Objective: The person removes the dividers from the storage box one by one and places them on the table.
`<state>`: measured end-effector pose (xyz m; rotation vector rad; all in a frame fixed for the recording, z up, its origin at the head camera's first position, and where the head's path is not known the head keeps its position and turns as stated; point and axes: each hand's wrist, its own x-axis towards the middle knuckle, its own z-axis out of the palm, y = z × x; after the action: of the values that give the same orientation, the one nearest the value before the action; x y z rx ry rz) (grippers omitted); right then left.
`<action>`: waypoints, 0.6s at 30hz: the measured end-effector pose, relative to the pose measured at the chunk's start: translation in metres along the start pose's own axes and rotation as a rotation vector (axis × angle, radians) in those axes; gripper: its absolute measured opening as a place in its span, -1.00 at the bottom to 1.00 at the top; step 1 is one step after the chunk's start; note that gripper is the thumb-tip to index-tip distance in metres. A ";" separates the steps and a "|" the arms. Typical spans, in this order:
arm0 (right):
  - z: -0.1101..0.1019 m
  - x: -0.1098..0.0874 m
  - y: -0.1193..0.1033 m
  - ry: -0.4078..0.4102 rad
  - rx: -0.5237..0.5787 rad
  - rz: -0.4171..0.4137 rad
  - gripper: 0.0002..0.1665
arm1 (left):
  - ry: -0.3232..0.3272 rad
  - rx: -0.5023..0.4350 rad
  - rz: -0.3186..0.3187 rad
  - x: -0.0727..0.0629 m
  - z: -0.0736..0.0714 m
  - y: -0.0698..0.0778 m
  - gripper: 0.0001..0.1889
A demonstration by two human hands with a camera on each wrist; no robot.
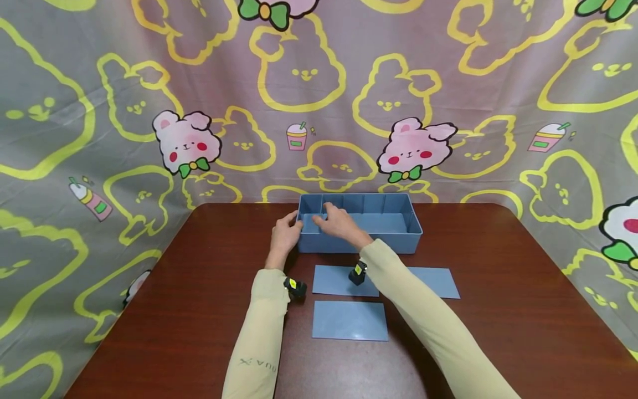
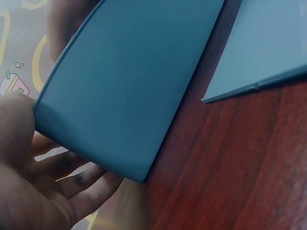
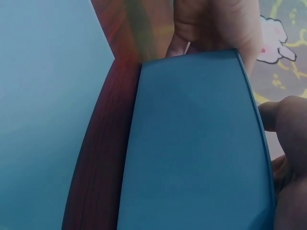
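Observation:
A long blue-grey plastic box point(image 1: 359, 244) stands near the far edge of the table, its inside split by thin upright dividers toward the left and back. My left hand point(image 1: 284, 238) grips the box's left end, thumb at the rim and fingers along the outer wall. Over the front wall reaches my right hand point(image 1: 343, 224), its thumb and forefinger about a thin divider point(image 1: 322, 199) in the left part of the box. Both wrist views show mostly the box's front wall point(image 2: 120, 86), which hides the right fingertips from below.
Flat blue-grey panels lie before the box: one panel point(image 1: 334, 281) behind the right wrist, another panel point(image 1: 438, 282) partly under the right sleeve, and a nearer panel point(image 1: 350, 320). A patterned curtain point(image 1: 329, 83) hangs behind the brown table point(image 1: 209, 310).

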<state>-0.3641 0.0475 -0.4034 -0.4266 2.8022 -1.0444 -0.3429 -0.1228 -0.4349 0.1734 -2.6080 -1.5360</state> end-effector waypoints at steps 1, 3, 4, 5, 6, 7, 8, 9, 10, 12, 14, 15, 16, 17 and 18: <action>0.000 0.000 0.000 -0.005 0.002 0.004 -0.17 | 0.002 -0.001 -0.002 0.000 0.000 0.000 -0.47; 0.001 0.001 -0.001 -0.014 -0.001 0.009 -0.15 | 0.005 -0.008 -0.004 0.000 0.000 0.000 -0.48; 0.002 0.001 -0.002 -0.018 -0.002 0.011 -0.15 | 0.007 -0.012 -0.005 0.000 0.000 0.000 -0.48; 0.002 0.001 -0.003 -0.022 0.000 0.012 -0.14 | 0.007 -0.015 -0.007 0.000 0.001 0.000 -0.48; 0.003 0.001 -0.003 -0.021 0.000 0.010 -0.15 | 0.009 -0.016 -0.009 0.000 0.001 0.000 -0.48; 0.003 0.001 -0.003 -0.020 -0.003 0.010 -0.14 | 0.011 -0.016 -0.010 0.000 0.001 0.000 -0.48; 0.003 0.001 -0.004 -0.021 -0.003 0.010 -0.14 | 0.011 -0.015 -0.011 0.001 0.001 0.000 -0.48; 0.004 0.001 -0.003 -0.021 -0.003 0.011 -0.14 | 0.010 -0.015 -0.013 0.001 0.001 0.000 -0.48; 0.004 0.001 -0.004 -0.027 0.002 0.013 -0.14 | 0.008 -0.014 -0.013 0.001 0.001 0.000 -0.48; 0.004 0.001 -0.004 -0.038 -0.004 0.021 -0.13 | 0.006 -0.010 -0.014 0.001 0.001 0.001 -0.48; 0.003 0.000 -0.004 -0.054 -0.017 0.035 -0.11 | 0.003 -0.007 -0.012 0.001 0.001 0.001 -0.47; 0.003 0.000 -0.005 -0.060 -0.029 0.043 -0.11 | 0.002 -0.006 -0.012 0.000 0.001 0.001 -0.48; 0.003 0.000 -0.005 -0.067 -0.039 0.046 -0.11 | 0.001 -0.004 -0.010 0.000 0.001 0.002 -0.47; 0.003 -0.001 -0.006 -0.071 -0.055 0.047 -0.11 | 0.000 -0.005 -0.010 0.000 0.001 0.002 -0.48; 0.003 0.000 -0.006 -0.073 -0.063 0.050 -0.12 | -0.002 -0.007 -0.009 -0.001 0.001 0.002 -0.47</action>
<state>-0.3615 0.0412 -0.4019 -0.3910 2.7725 -0.9137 -0.3425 -0.1214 -0.4337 0.1841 -2.6063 -1.5492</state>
